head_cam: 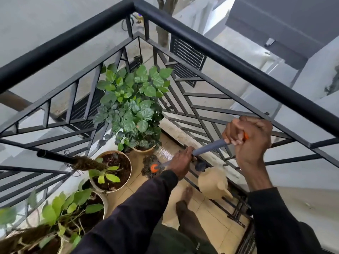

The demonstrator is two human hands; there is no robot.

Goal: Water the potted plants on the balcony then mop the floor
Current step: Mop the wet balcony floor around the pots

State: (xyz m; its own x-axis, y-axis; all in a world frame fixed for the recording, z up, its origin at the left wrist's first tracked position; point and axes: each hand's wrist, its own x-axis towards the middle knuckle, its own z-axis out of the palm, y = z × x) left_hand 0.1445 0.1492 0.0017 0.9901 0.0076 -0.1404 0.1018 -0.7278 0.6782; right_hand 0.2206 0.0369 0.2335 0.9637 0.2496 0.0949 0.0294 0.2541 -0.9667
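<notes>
Both my hands hold a mop by its grey handle (209,148). My right hand (251,142) grips the top end, where an orange tip shows. My left hand (181,160) grips the handle lower down. The dark stringy mop head (149,166) with an orange collar lies on the wet, shiny beige tiles (167,153) in the balcony corner. A bushy green plant (132,107) in a cream pot stands in that corner. A second cream pot (111,169) with dark soil and small leaves stands to its left, and a third plant (73,208) is nearer me.
A beige watering can (213,183) stands on the floor by the right railing. The black metal railing (201,44) encloses the narrow corner on both sides. My bare foot (187,196) stands on the tiles between the pots and the can. A dark pole (55,156) pokes from the second pot.
</notes>
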